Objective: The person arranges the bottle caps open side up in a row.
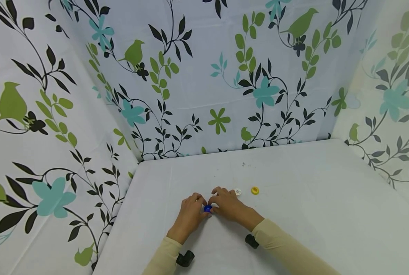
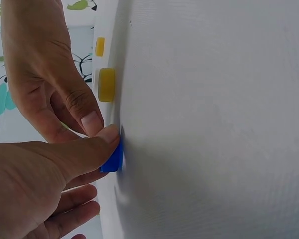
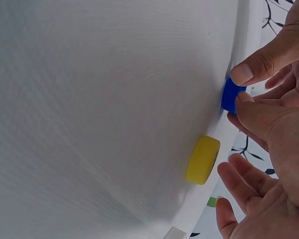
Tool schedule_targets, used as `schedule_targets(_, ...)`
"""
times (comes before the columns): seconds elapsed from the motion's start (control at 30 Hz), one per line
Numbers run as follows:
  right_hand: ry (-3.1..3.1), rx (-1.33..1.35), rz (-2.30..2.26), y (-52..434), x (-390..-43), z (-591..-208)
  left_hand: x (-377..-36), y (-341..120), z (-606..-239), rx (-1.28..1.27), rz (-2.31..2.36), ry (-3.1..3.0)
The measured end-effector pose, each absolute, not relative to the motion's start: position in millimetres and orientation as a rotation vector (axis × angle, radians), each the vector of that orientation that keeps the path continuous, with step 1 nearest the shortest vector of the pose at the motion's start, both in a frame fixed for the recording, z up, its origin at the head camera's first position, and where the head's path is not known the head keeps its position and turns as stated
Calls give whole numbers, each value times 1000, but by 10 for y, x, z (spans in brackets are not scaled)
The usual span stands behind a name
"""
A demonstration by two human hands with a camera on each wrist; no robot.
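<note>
Near the lower middle of the head view, the left hand (image 1: 189, 214) and the right hand (image 1: 229, 206) meet over a small blue cap (image 1: 208, 208) that sits on the white tabletop (image 1: 311, 214). Both hands pinch it: in the left wrist view the left thumb lies along the blue cap's (image 2: 112, 158) upper edge, and a fingertip of the right hand (image 2: 50, 84) presses in just above it. In the right wrist view the blue cap (image 3: 231, 95) shows at the upper right of the frame, nipped between a fingertip from above and the right hand's (image 3: 271, 144) thumb from below, with the remaining fingers (image 3: 246, 177) loosely spread lower down.

Just right of the right hand in the head view lies a white cap (image 1: 237, 191), and a little further right a yellow cap (image 1: 255, 190); the yellow one carries a dark mark on top, too small to read. A yellow cap (image 3: 203, 160) stands near the blue one in the right wrist view, apart from it, and shows again at the upper left of the left wrist view (image 2: 106, 84). No brand or writing can be made out on any cap.

Cream sleeves (image 1: 287, 248) cover both forearms. A curtain (image 1: 197, 76) printed with birds, leaves and flowers rises behind and beside the tabletop.
</note>
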State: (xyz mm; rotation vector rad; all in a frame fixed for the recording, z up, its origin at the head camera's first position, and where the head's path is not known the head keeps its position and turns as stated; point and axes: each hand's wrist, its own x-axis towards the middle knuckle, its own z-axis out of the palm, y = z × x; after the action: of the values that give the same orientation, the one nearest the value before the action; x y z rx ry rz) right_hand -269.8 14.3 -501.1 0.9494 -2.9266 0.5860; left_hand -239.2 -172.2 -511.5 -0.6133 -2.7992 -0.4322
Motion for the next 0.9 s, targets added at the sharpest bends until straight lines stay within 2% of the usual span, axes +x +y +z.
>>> schedule_targets(0.5,-2989,872,618,357,-2764,-4879,-2367,-1669,-5040,-574,-453,-2890)
schedule_targets(0.9,-3031,843,601,643,-2730,-4791,-2410,-1417,-4987,-641,-449,-2935)
